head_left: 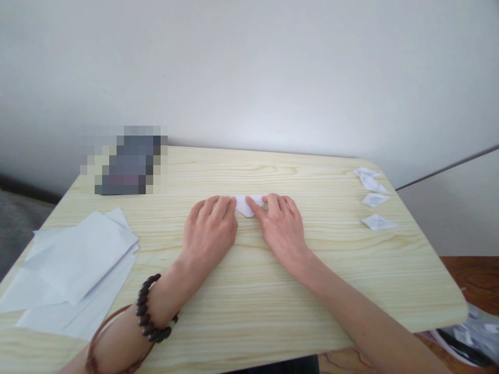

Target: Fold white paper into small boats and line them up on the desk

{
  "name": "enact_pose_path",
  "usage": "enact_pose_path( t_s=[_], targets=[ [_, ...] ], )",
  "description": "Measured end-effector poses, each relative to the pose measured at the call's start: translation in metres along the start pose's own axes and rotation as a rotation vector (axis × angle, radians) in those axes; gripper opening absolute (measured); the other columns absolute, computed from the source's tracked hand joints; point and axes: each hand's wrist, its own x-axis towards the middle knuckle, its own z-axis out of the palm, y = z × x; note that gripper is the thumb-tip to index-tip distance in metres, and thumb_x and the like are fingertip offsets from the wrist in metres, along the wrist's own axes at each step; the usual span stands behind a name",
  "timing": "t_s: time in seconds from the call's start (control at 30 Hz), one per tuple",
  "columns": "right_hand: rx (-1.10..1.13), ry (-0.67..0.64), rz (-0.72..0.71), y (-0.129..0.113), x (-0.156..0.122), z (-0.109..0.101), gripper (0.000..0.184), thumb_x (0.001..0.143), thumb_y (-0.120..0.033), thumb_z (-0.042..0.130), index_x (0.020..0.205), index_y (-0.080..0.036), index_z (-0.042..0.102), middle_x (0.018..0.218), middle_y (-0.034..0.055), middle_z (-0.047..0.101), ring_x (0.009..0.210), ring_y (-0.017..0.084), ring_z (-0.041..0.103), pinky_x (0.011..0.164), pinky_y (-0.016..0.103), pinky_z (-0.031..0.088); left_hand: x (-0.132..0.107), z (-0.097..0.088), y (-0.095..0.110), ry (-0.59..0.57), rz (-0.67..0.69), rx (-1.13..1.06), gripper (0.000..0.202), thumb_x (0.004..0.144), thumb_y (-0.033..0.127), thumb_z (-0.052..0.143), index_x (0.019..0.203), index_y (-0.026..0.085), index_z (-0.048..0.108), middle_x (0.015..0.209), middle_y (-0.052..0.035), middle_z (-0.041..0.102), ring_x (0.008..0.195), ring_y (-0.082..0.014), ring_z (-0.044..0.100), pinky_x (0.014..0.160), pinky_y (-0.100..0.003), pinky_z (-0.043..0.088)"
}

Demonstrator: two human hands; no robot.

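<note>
A small folded piece of white paper (246, 208) lies on the wooden table (241, 291), with a straight edge at the far side and a blunt point toward me. My left hand (212, 223) grips its left end, fingers curled and pressed down. On the right part, my right hand (283, 226) presses with the thumb on top of the paper and the fingers at its right end. Both hands cover the ends of the paper, so its full outline is hidden.
Loose white paper sheets (83, 259) overlap at the left. Several folded white paper pieces (377, 222) sit along the right side. A pixelated dark object (130, 166) stands at the back left. Behind the table rises a white wall (257, 78); a bin (468, 337) stands below right.
</note>
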Motion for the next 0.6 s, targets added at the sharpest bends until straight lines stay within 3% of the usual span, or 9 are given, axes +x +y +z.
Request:
enact_pose_path(
  t_s=[0.23, 0.43, 0.5, 0.6],
  targets=[
    [0.033, -0.004, 0.025, 0.000, -0.002, 0.002, 0.029, 0.095, -0.010, 0.041, 0.115, -0.011, 0.062, 0.105, 0.0117, 0.066, 0.098, 0.024, 0.057, 0.090, 0.037, 0.043, 0.001, -0.001, 0.001, 0.012, -0.003, -0.015, 0.027, 0.090, 0.013, 0.046, 0.110, 0.010, 0.065, 0.103, -0.0090, 0.070, 0.094, -0.0264, 0.062, 0.080, -0.040, 0.048],
    [0.040, -0.026, 0.056, 0.000, 0.002, -0.001, 0.025, 0.094, -0.013, 0.045, 0.110, -0.015, 0.064, 0.101, 0.0093, 0.066, 0.095, 0.025, 0.057, 0.087, 0.038, 0.041, 0.005, 0.008, -0.023, 0.014, -0.112, -0.290, 0.021, 0.092, 0.021, 0.046, 0.103, 0.015, 0.064, 0.099, -0.0069, 0.067, 0.094, -0.0244, 0.059, 0.084, -0.037, 0.048],
    [0.046, -0.061, 0.062, 0.001, 0.007, -0.003, 0.022, 0.092, -0.013, 0.048, 0.105, -0.016, 0.065, 0.099, 0.0090, 0.065, 0.092, 0.025, 0.057, 0.085, 0.039, 0.040, 0.010, 0.014, -0.032, 0.045, -0.182, -0.391, 0.021, 0.090, 0.017, 0.045, 0.103, 0.014, 0.062, 0.100, -0.0087, 0.065, 0.097, -0.0238, 0.057, 0.089, -0.037, 0.047],
    [0.078, -0.104, 0.061, 0.003, 0.016, -0.006, 0.016, 0.089, -0.014, 0.052, 0.091, -0.018, 0.067, 0.092, 0.0082, 0.064, 0.088, 0.025, 0.057, 0.083, 0.040, 0.040, 0.020, 0.021, -0.040, -0.006, -0.198, -0.425, 0.025, 0.090, 0.015, 0.042, 0.100, 0.017, 0.064, 0.101, -0.0073, 0.065, 0.097, -0.0236, 0.056, 0.090, -0.040, 0.044]
  ],
)
